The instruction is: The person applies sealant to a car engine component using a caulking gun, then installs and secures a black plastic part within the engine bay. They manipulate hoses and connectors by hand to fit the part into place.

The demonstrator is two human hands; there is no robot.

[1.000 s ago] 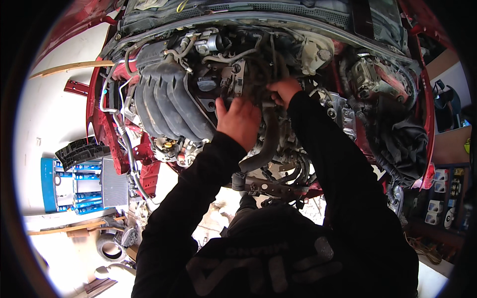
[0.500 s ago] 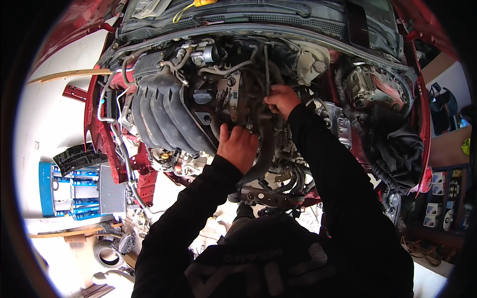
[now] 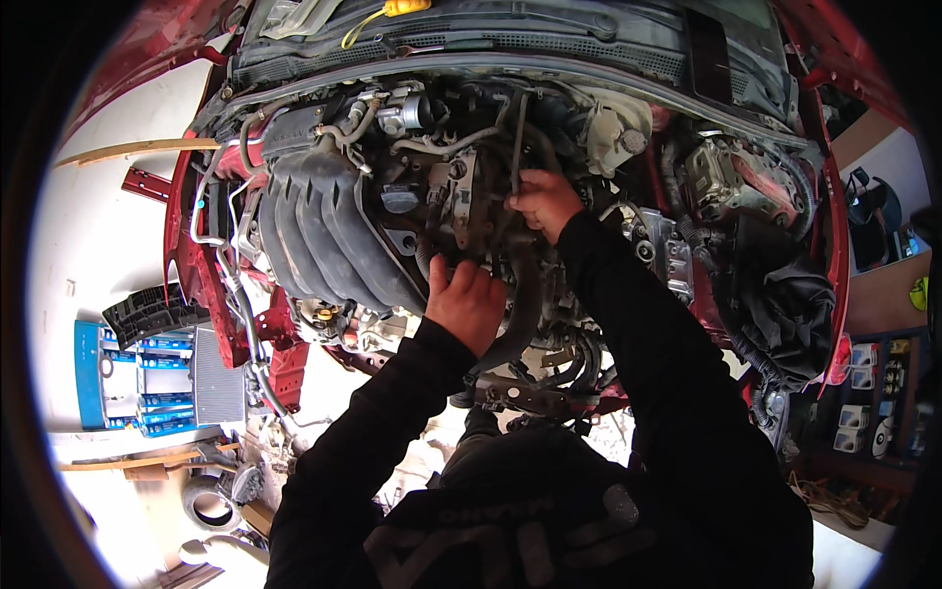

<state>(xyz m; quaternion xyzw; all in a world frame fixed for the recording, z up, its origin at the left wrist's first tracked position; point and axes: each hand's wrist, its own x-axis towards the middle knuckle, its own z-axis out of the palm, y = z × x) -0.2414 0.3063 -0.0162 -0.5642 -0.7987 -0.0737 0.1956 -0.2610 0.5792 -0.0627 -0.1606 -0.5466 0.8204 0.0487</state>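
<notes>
My right hand [image 3: 546, 203] is closed around the lower part of a thin dark hose [image 3: 520, 137], which runs up toward the back of the engine bay. Nearer to me, my left hand [image 3: 468, 302] has its fingers curled down among the engine parts; its fingertips are hidden, and whatever they hold does not show. Close to its thumb side runs a dark corrugated tube [image 3: 423, 253]. The ribbed black intake manifold [image 3: 329, 231] lies left of my left hand. Beyond both hands is a metal engine part [image 3: 460, 196], and a thick black hose [image 3: 527, 294] passes just right of my left hand.
A coolant reservoir [image 3: 616, 139] stands behind and right of my right hand. Black cloth [image 3: 775, 319] is bunched at the right side of the bay. A ratchet [image 3: 432, 46] and a yellow object [image 3: 402, 7] lie along the far cowl. The red fender [image 3: 839, 245] edges the right side.
My right hand has shifted slightly left, tilting the lower end of the thin hose leftward with it. The left hand has moved slightly toward me.
</notes>
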